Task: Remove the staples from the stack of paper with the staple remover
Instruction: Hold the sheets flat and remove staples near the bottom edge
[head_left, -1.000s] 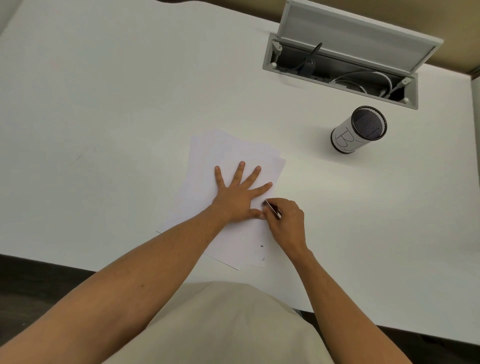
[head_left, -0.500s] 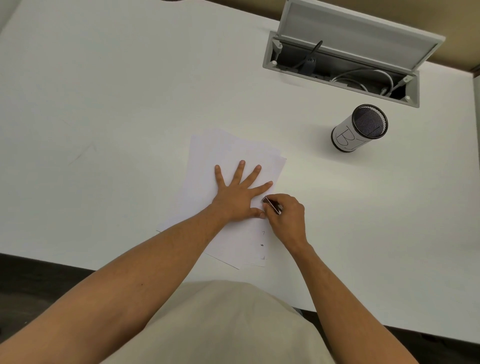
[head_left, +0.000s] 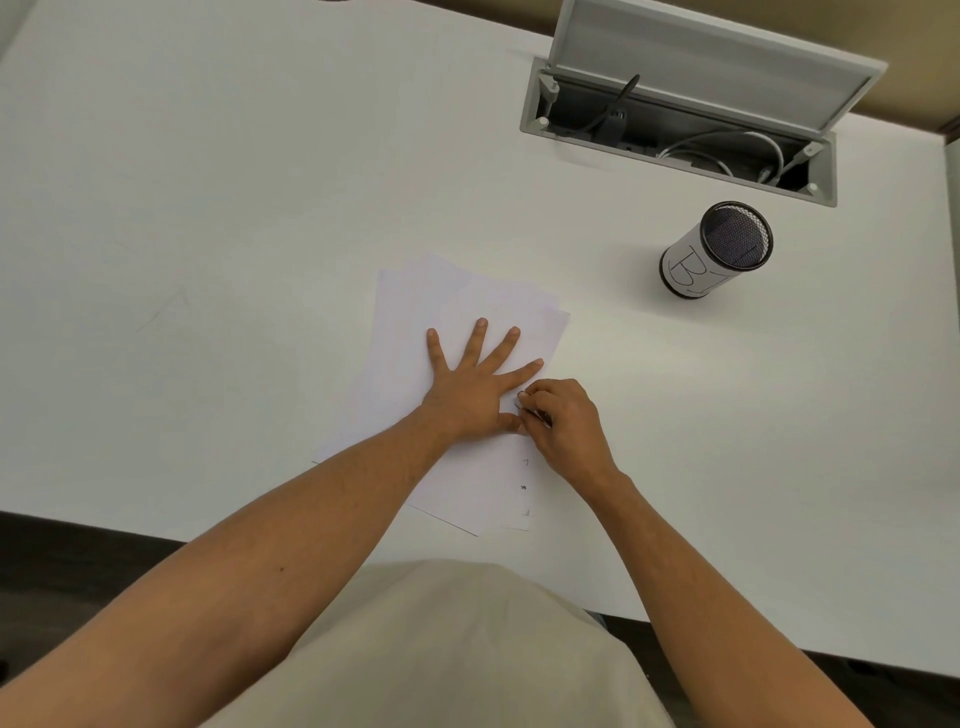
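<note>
A stack of white paper (head_left: 447, 301) lies slightly fanned on the white table. My left hand (head_left: 475, 387) presses flat on it, fingers spread. My right hand (head_left: 563, 423) is closed around a small metal staple remover (head_left: 530, 410), whose tip meets the paper's right edge beside my left thumb. Most of the tool is hidden in my fist. Small dark staple marks (head_left: 523, 487) show lower along that right edge.
A mesh pen cup (head_left: 711, 254) wrapped in white paper marked "B" stands at the right. Behind it an open cable hatch (head_left: 680, 124) is sunk in the table (head_left: 208, 182). The table's front edge runs just below the paper.
My right hand has shifted slightly up and left along the paper's edge, curling tighter over the staple remover. My left hand has stayed flat in place.
</note>
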